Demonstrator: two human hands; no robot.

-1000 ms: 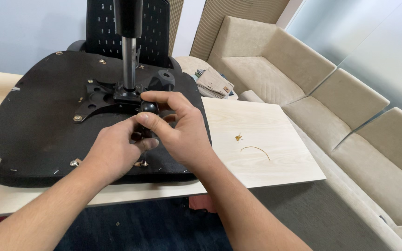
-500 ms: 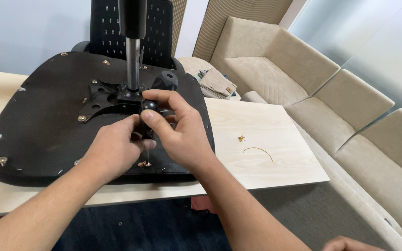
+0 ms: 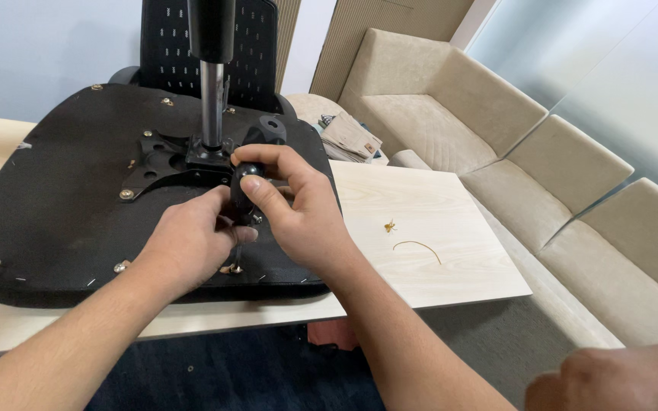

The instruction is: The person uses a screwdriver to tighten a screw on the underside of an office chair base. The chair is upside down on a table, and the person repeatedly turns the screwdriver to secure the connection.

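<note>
Gripping black knob (image 3: 247,176): right hand (image 3: 298,217), left hand (image 3: 192,243) beside.

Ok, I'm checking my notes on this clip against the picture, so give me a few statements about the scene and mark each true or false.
1. The chair seat lies upside down on the table. True.
2. The right hand grips a black knob near the metal column. True.
3. The left hand rests on the sofa. False: it is on the seat's underside, beside the right hand.
4. A small brass part lies on the bare tabletop. True.
5. The sofa is dark blue. False: it is beige.
</note>
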